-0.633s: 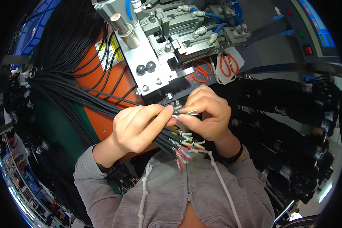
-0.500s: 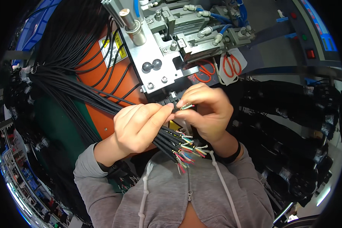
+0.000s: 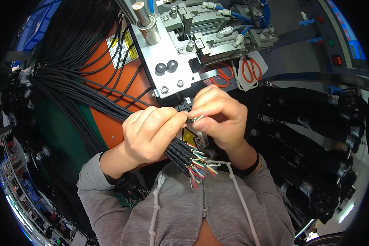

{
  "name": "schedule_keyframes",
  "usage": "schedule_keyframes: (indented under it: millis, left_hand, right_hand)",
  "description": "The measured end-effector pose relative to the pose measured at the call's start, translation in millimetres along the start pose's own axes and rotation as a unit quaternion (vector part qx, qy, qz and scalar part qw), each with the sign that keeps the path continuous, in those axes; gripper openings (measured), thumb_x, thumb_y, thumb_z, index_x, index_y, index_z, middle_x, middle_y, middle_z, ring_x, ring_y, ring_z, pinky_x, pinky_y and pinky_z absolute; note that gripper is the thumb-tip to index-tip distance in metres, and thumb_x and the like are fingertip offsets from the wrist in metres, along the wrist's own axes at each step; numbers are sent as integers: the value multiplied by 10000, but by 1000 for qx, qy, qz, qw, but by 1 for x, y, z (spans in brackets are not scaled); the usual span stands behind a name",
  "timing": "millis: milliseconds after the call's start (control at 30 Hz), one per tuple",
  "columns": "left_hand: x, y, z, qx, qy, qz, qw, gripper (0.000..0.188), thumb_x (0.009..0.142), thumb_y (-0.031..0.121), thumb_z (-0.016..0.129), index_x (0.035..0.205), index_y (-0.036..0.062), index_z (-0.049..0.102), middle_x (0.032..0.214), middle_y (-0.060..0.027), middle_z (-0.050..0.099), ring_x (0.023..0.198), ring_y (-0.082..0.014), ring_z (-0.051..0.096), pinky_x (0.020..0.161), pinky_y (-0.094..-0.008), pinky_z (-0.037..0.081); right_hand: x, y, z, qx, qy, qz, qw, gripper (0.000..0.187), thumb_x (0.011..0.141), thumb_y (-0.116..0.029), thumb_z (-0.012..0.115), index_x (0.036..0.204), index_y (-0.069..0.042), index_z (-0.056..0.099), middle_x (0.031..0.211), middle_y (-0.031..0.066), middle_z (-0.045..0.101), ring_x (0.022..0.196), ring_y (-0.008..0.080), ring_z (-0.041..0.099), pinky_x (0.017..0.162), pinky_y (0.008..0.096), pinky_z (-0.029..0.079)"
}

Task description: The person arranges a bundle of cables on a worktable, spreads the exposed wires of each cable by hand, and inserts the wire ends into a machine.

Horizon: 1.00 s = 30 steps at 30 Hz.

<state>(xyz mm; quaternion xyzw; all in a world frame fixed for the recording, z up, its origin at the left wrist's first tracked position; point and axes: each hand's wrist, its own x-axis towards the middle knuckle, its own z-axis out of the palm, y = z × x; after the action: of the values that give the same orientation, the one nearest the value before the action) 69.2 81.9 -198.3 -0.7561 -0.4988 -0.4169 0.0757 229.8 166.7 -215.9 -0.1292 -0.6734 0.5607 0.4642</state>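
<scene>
My left hand (image 3: 151, 133) is closed around a bundle of black braided cables (image 3: 178, 153). Their stripped ends, with thin red, white, green and yellow wires (image 3: 199, 164), fan out below it toward my chest. Between the thumb and forefinger of the same hand, one cable's end sticks out to the right. My right hand (image 3: 221, 117) pinches the thin wires of that single cable end (image 3: 197, 119), its fingertips almost touching the left ones. Just beyond both hands sits a small black fixture (image 3: 185, 105) at the front of a metal machine (image 3: 174, 78).
Pneumatic cylinders with blue hoses (image 3: 246, 30) fill the back. Red-handled scissors (image 3: 250, 69) lie right of the machine. Long black cables (image 3: 69, 82) run over the orange panel (image 3: 106, 117) at left. More black cable bundles (image 3: 307, 110) hang at right. A yellow warning label (image 3: 191, 138) shows below my hands.
My right fingers have closed in on the single cable's wires, which now show less. The loose wire ends below have shifted slightly left. My left hand keeps its hold.
</scene>
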Motion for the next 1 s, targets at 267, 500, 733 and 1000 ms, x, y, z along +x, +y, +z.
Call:
schedule_keyframes:
  millis: [267,500,733,1000]
  left_hand:
    - [-3,4,0,39,-55,-20,997,269,650,78,687,907,0,679,730,-33,533,545,-132,514,431,-254,375]
    - [-5,6,0,45,-75,-23,996,357,627,78,686,979,22,702,751,-38,562,545,-127,507,439,-256,381]
    - [-8,12,1,75,-153,-27,985,361,666,99,672,1021,50,706,738,-11,541,569,-109,500,443,-246,380]
    - [-13,11,9,157,-193,-24,968,375,663,123,608,1015,12,671,729,10,446,589,-98,442,460,-203,360]
  right_hand:
    - [1,-17,-6,-315,-3,-76,946,153,725,-21,758,789,-33,619,764,67,608,738,175,549,680,308,435]
    - [0,-16,-25,-149,-81,178,969,137,748,-21,728,766,-19,592,767,71,595,718,153,545,668,277,424]
    - [-10,0,-24,-142,-29,189,971,143,763,-27,717,732,3,580,748,69,605,699,156,549,658,285,439]
    - [-5,17,-7,-367,-52,39,928,98,720,28,683,707,0,589,692,77,591,637,213,538,607,313,433]
